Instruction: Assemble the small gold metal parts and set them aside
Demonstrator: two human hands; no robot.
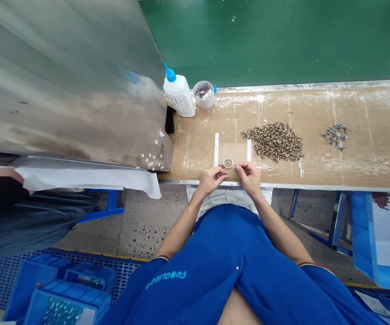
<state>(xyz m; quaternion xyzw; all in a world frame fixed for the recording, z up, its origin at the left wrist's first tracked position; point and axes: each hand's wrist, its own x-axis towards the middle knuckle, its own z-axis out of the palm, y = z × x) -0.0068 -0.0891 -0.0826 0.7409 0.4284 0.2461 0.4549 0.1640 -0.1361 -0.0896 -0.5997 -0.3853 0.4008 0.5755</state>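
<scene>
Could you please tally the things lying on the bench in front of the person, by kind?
Squeeze bottle with blue nozzle: 1
Round container: 1
Small clear ring: 1
Cardboard pad: 1
White strips: 2
Heaps of small metal parts: 2
Total: 8

A heap of metal parts [272, 141] lies on the bench [360, 108], right of a ring [228, 163].

Left hand [210, 179] and right hand [247, 177] close together just behind the table's [367, 117] near edge, fingertips pinching a thin pale sliver [231, 170], too small to identify. Just beyond, a small clear ring [228, 163] lying flat on a tan card [239, 153] between two white strips [216, 149].
</scene>
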